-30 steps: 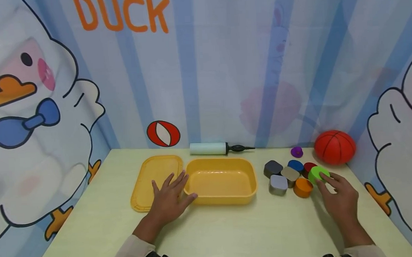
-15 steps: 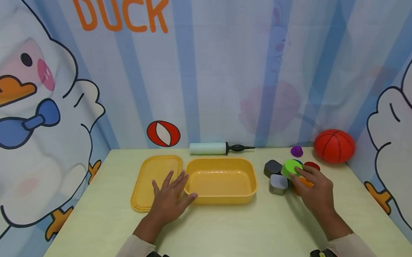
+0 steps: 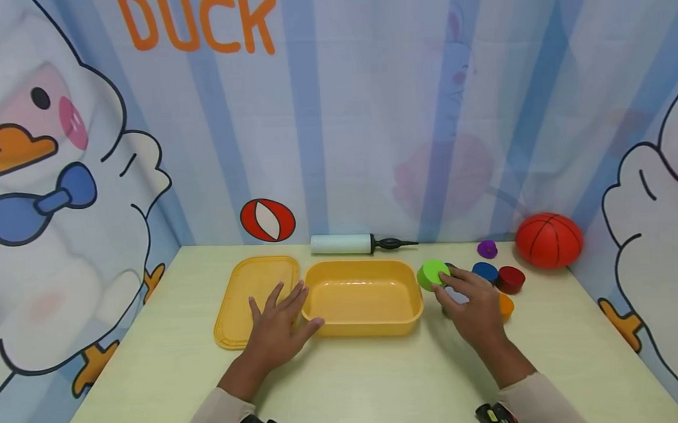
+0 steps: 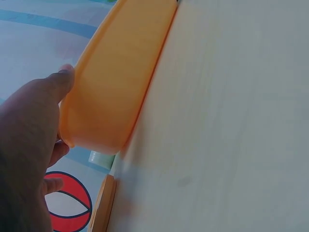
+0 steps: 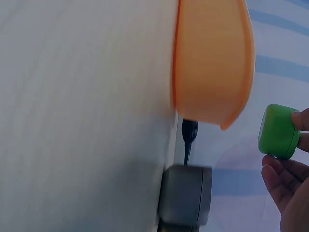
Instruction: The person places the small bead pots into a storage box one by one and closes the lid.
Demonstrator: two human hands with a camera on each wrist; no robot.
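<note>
My right hand (image 3: 475, 303) pinches a round lime-green lidded tub (image 3: 433, 275) by its side, raised near the right end of a yellow rectangular container (image 3: 367, 329). In the right wrist view the green tub (image 5: 279, 130) shows above table level, between thumb and fingertips. My left hand (image 3: 280, 327) has its fingers spread, touching the container's left rim and reaching across the flat yellow lid (image 3: 230, 326) beside it. The left wrist view shows the left thumb against the container wall (image 4: 113, 87). Nothing lies inside the container.
Blue (image 3: 485, 272), dark red (image 3: 510, 280) and orange tubs (image 3: 506, 306) stand at the right, with grey ones partly hidden behind my right hand. A red ball (image 3: 549, 240), a small purple piece (image 3: 487, 249) and a white hand pump (image 3: 343, 243) lie along the back edge.
My right hand has lifted the green tub from the right-hand group and carried it left, over the other tubs, to the container's right end. The left hand has stayed in place.
</note>
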